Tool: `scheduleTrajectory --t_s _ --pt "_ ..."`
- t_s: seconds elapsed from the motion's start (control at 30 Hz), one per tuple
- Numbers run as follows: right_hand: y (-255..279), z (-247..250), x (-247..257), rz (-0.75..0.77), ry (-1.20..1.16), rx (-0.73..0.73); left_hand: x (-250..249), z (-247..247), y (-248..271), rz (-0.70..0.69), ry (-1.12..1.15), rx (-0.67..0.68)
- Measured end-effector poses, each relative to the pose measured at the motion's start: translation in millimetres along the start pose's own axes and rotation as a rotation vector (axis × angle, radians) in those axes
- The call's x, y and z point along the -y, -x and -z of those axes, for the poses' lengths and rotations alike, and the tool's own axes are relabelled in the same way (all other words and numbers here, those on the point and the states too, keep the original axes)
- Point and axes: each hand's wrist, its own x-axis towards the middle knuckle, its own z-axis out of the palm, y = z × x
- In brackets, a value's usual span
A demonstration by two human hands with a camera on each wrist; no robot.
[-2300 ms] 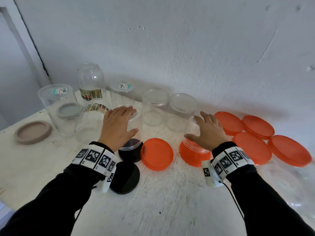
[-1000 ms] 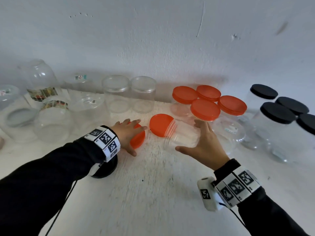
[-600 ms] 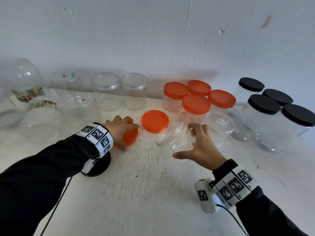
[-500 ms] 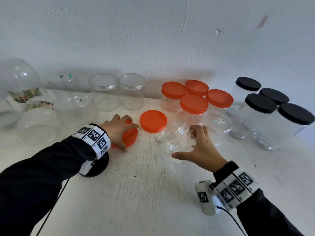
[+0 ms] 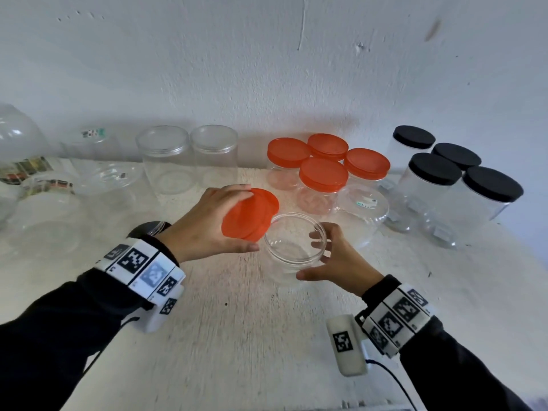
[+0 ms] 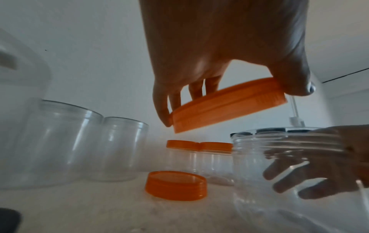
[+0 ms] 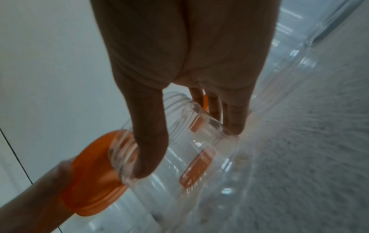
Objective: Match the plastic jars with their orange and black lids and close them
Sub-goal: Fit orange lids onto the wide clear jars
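Observation:
My left hand (image 5: 247,219) grips an orange lid (image 5: 258,212) by its rim and holds it tilted in the air, just left of and slightly above the mouth of an open clear plastic jar (image 5: 284,250). My right hand (image 5: 308,256) wraps round that jar near its threaded rim, thumb on the near side. In the left wrist view the orange lid (image 6: 229,107) hangs above the table, the jar (image 6: 279,141) at the right. A second orange lid (image 6: 175,186) lies flat on the table behind. The right wrist view shows my thumb on the jar (image 7: 179,126).
Several jars with orange lids (image 5: 323,173) stand at the back centre, and black-lidded jars (image 5: 433,170) at the back right. Open clear jars (image 5: 163,161) line the back left, larger ones further left. An open labelled jar (image 5: 361,212) stands right of my hands. A black lid (image 5: 148,228) sits behind my left wrist.
My left hand has lifted the orange lid off the table and carried it right, up to the jar. My right hand has stood the tilted jar upright and drawn it nearer.

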Motion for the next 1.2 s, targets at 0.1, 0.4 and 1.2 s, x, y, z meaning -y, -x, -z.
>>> scheduleTrajectory --t_s 0.1,0.4,1.2 --pt "-1.5 -4.7 1.3 0.014 -0.006 0.038 -12.9 -9.4 -2.9 -0.069 -0.024 0.042" --pt "-1.8 -8.5 3.6 0.030 -0.039 0.088 -37.2 -34.3 -18.9 -0.175 -0.166 0.143" --pt "16.6 45.9 55.0 0.278 0.492 0.123 -16.8 -47.5 -12.5 0.091 0.442 0.245"
